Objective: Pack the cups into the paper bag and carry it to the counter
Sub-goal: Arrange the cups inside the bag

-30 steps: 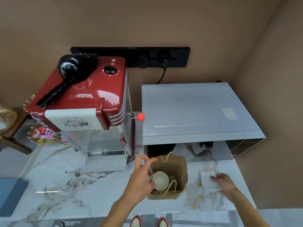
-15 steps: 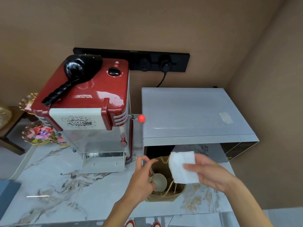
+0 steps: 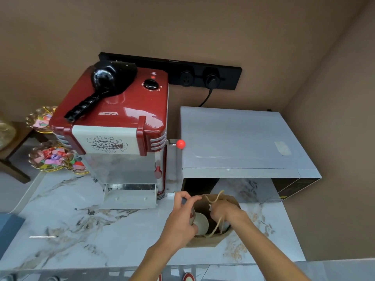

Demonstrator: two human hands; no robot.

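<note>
A brown paper bag point(image 3: 205, 243) with twine handles stands open on the marble counter point(image 3: 101, 230), just in front of the microwave. Inside it, at the left, a white cup point(image 3: 201, 223) lies tilted with its mouth toward me. My left hand point(image 3: 179, 220) pinches the bag's left rim and holds the mouth apart. My right hand point(image 3: 226, 211) reaches down into the bag's mouth from the right, fingers closed on a white napkin. Only slivers of the napkin show under the hand. The bottom of the bag is hidden.
A red popcorn machine point(image 3: 121, 122) with a black hair dryer point(image 3: 109, 78) on top stands at the back left. A silver microwave point(image 3: 233, 138) fills the back right, close to the side wall. Glass dishes of coloured wrappers point(image 3: 50, 157) sit at the far left.
My right hand picked the white napkin off the counter right of the bag, lifted it over the bag, and now pushes it inside. My left hand has kept hold of the rim.
</note>
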